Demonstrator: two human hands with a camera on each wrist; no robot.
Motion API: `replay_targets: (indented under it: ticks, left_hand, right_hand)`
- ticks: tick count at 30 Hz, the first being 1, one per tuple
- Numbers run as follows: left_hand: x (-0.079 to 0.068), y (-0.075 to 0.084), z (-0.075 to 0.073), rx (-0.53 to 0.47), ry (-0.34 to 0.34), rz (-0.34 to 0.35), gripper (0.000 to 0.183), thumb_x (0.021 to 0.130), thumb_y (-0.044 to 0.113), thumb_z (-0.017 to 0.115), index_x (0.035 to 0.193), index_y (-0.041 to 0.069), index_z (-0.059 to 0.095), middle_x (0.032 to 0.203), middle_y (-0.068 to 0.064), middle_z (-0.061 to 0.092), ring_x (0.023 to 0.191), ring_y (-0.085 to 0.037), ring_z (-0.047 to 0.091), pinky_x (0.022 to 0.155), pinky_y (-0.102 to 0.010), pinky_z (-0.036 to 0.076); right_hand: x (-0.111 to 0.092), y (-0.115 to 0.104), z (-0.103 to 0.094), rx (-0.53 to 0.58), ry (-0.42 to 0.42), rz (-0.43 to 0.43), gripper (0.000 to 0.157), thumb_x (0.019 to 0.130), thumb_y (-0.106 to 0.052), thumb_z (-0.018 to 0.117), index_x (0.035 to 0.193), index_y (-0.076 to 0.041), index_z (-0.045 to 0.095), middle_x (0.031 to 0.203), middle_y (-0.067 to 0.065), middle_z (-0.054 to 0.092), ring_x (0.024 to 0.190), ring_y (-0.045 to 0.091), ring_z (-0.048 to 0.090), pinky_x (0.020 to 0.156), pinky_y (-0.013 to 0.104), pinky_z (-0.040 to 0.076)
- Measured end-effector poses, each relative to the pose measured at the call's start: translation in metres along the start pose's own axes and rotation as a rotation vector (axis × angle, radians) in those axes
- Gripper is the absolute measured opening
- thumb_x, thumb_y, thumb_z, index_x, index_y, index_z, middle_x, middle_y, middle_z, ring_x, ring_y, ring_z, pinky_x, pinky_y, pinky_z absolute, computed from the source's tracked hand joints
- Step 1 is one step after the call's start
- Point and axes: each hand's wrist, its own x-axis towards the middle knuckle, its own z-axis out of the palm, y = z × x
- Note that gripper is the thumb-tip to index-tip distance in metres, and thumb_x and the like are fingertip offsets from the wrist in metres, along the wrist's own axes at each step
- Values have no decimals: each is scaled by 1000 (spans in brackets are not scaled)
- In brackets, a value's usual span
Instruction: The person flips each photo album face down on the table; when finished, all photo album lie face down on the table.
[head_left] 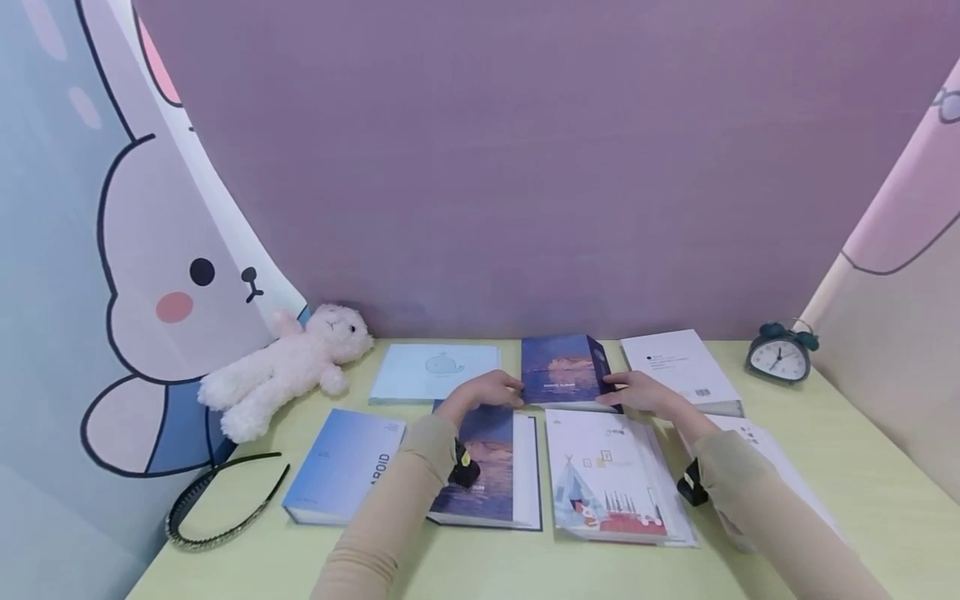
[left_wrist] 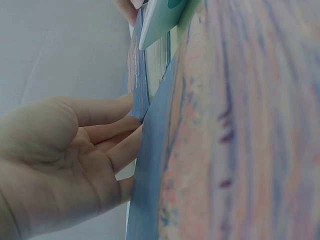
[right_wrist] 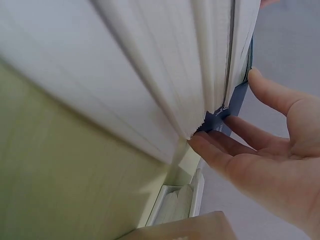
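A dark blue photo album (head_left: 555, 360) with a sunset-like picture on its cover lies at the back middle of the table. My left hand (head_left: 482, 390) holds its near left corner, thumb and fingertips at the edge in the left wrist view. At its right side, my right hand (head_left: 648, 396) grips the spine edge, with the thumb toward the cover and the fingers (right_wrist: 212, 152) along the lower edge. A second dark blue album (head_left: 487, 450) lies below my left wrist, partly covered by the forearm. Beside it is a white album (head_left: 600, 475) with a tent drawing.
A pale blue whale album (head_left: 435, 371) and a white book (head_left: 678, 367) flank the back album. Nearer lie a blue album (head_left: 345, 467) and a white one (head_left: 780, 458) under the right forearm. A plush toy (head_left: 288, 367), headband (head_left: 191, 508) and alarm clock (head_left: 782, 354) stand around the sides.
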Motion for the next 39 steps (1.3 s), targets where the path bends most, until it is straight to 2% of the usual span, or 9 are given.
replay_targets:
  ticks: [9,17,21,26,30,39]
  left_hand:
    - [0,0,-2,7,9,16,42,94,14,56,136,7,50,139,-11,50,116,-25,56,100,-42,45]
    - [-1,-2,-3,-47,69,48,41,93,11,57,133,5,53,136,-11,53,126,-28,48,101,-41,44]
    - [-2,-1,-3,-74,75,59,40,93,11,56,132,4,53,134,-12,54,124,-28,50,98,-40,46]
    - [-1,-3,-3,-54,78,101,40,94,16,56,132,4,53,132,-12,56,121,-27,52,96,-39,48]
    - [-2,-2,-5,-36,95,159,40,95,20,55,132,3,53,130,-11,57,120,-27,53,96,-38,48]
    - [-14,-1,-16,-16,224,247,35,95,14,55,127,1,56,119,-14,63,112,-28,58,93,-35,50]
  right_hand:
    - [-1,-3,-3,-18,12,-34,69,89,-33,62,141,5,36,143,31,33,132,51,27,107,63,25]
    - [1,-14,0,-58,89,-134,55,88,-22,64,135,2,46,135,29,46,123,46,44,101,56,38]
    - [-1,-23,2,-48,141,-189,50,89,-18,64,132,2,50,130,26,53,121,42,48,100,54,41]
    - [-2,-30,5,15,187,-252,46,90,-18,63,129,2,52,127,24,56,118,40,52,97,51,44]
    - [-1,-34,6,19,220,-289,46,91,-20,63,130,1,52,126,23,57,116,39,54,94,49,47]
    - [-3,-54,10,92,230,-361,45,92,-21,61,130,1,51,126,24,56,114,38,56,89,47,51]
